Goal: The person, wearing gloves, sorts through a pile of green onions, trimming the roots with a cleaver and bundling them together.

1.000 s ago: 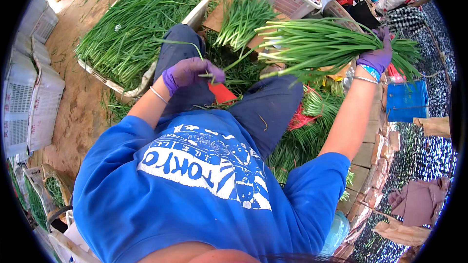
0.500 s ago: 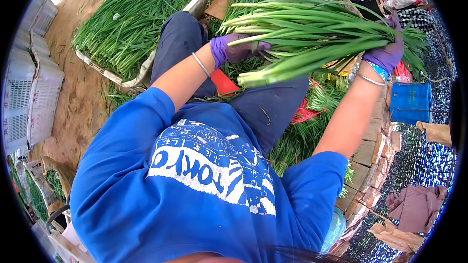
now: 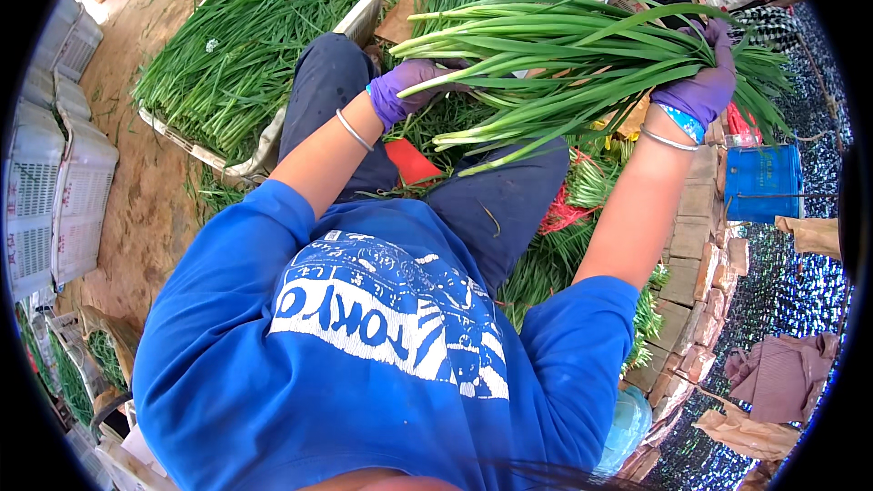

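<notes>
A long loose bunch of garlic chives (image 3: 555, 59) lies sideways above my knees, pale stalk ends to the left and green leaf tips to the right. My right hand (image 3: 705, 82), in a purple glove, is closed around the leafy end. At the stalk end, my left hand (image 3: 414, 91), also purple-gloved, has stalks passing between its thumb and fingers; the fingertips are partly hidden by the bunch. Several lower stalks fan apart and droop toward my thigh. Below the left hand, a red piece (image 3: 413, 162) shows between my legs.
A white crate (image 3: 368, 5) heaped with green chives stands at the upper left. Tied chive bundles (image 3: 596, 186) lie right of my legs, by a brick edge (image 3: 705, 273). Beyond are a blue bucket (image 3: 764, 184) and brown cloth (image 3: 782, 377). White crates (image 3: 86, 186) line the far left.
Both hands and the bunch have shifted slightly to the left. The lower stalks have spread apart and hang looser than before. The right hand keeps its grip.
</notes>
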`<state>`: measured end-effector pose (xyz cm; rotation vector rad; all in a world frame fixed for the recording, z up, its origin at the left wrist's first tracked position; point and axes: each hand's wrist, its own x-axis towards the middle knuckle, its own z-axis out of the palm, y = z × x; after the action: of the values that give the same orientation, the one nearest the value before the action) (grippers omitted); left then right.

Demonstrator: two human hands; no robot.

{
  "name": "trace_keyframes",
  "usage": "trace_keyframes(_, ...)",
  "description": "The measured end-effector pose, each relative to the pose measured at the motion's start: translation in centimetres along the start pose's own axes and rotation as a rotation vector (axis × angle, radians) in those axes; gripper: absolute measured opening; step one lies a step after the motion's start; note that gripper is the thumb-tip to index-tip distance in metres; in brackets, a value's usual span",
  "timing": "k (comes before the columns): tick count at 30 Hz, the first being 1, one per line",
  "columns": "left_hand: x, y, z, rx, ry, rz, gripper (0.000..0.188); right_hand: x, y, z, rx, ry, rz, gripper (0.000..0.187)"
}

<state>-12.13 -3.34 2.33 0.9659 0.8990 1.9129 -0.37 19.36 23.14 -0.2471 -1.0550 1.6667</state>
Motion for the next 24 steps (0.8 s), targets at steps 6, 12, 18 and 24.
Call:
trace_keyframes(6, -0.2, -0.5, -1.4, 0.208, 0.062, 0.061, 0.021, 1.5, 1.5, -1.7, 0.016, -0.048, 0.049, 0.022)
trace_keyframes(12, -1.2, -1.1, -1.5, 0.096, 0.067, 0.12, 0.019, 0.6, 2.2, -2.4, 0.023, -0.025, 0.084, 0.021)
trace_keyframes(18, -3.7, 1.6, -0.1, -0.237, 0.03, 0.088, 0.012, -0.3, 2.0, -4.8, 0.234, -0.211, 0.189, 0.032)
trace_keyframes(24, -5.9, 4.0, 1.2, -0.348, 0.025, 0.182, 0.02, 0.6, 0.6, -5.3, 0.276, -0.389, 0.149, 0.034)
